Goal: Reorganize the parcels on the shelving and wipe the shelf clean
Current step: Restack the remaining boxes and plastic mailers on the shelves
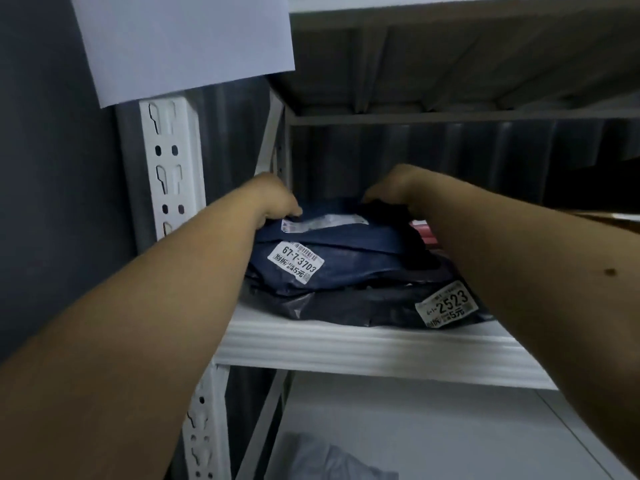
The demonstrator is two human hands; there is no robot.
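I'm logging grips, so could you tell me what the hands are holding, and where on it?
Both hands hold the top dark blue parcel at its far edge: left hand at the left corner, right hand at the right.

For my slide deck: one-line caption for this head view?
Both hands grip the top dark parcel of a stack on a white shelf.

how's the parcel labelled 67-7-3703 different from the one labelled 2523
The 67-7-3703 parcel lies high in the stack, with both the left hand and right hand on the stack's top; the 2523 parcel sits at the bottom on the white shelf, untouched. The first looks bluer, the second darker grey. The first's label faces up near the left; the second's sits at the right front edge. Both are soft plastic mailer bags with white stickers.
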